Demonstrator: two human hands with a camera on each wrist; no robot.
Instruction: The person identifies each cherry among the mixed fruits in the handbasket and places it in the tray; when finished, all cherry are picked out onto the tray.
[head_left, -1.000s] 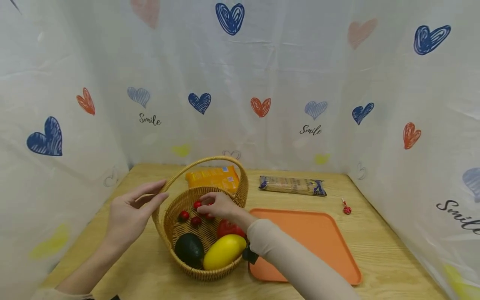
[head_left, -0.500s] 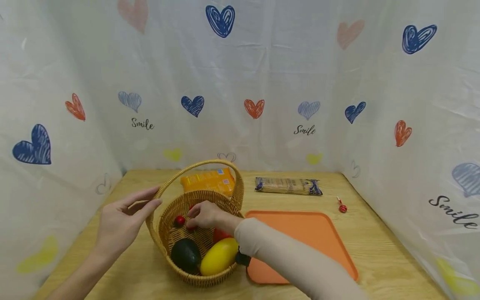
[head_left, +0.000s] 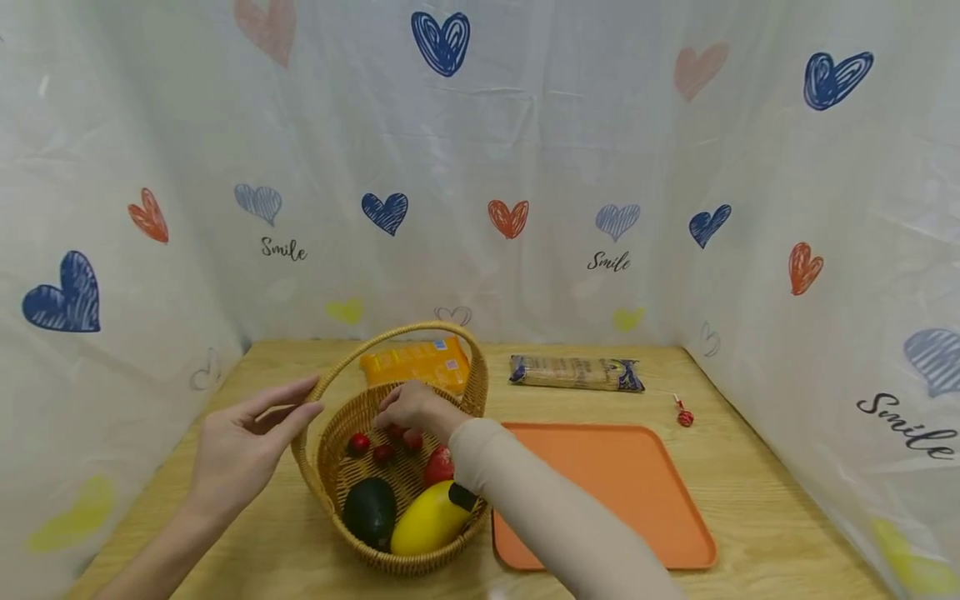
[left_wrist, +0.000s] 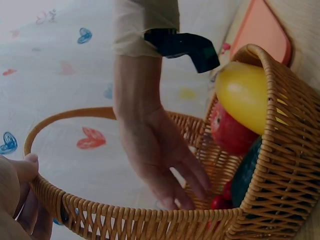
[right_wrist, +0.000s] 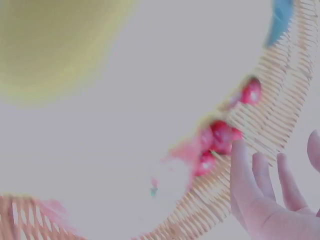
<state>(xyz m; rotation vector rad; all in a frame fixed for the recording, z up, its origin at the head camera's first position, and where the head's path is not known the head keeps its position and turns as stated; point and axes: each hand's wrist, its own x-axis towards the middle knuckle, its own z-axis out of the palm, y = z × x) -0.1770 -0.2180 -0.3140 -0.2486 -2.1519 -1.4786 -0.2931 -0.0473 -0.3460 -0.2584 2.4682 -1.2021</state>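
A wicker basket (head_left: 408,564) stands on the table, and my left hand (head_left: 243,450) pinches the left side of its arched handle (head_left: 381,335) between thumb and fingers. Inside are a dark green avocado (head_left: 370,512), a yellow oval fruit (head_left: 427,525), a larger red fruit (head_left: 438,465) and several small round red fruits (head_left: 358,443). My right hand (head_left: 412,407) reaches into the back of the basket, above the small fruits. In the right wrist view its fingers (right_wrist: 243,172) are loosely extended with nothing between them; the yellow fruit, very close, covers much of that view.
An orange tray (head_left: 600,475) lies right of the basket, partly behind my right sleeve. Behind the basket is an orange packet (head_left: 412,362); a long noodle pack (head_left: 576,372) lies at the back. A red lollipop (head_left: 684,415) is at the right. A heart-print curtain surrounds the table.
My right hand has shifted from over the small red fruits toward the basket's back, uncovering more of them. My left hand has stayed on the handle. The head view has turned slightly.
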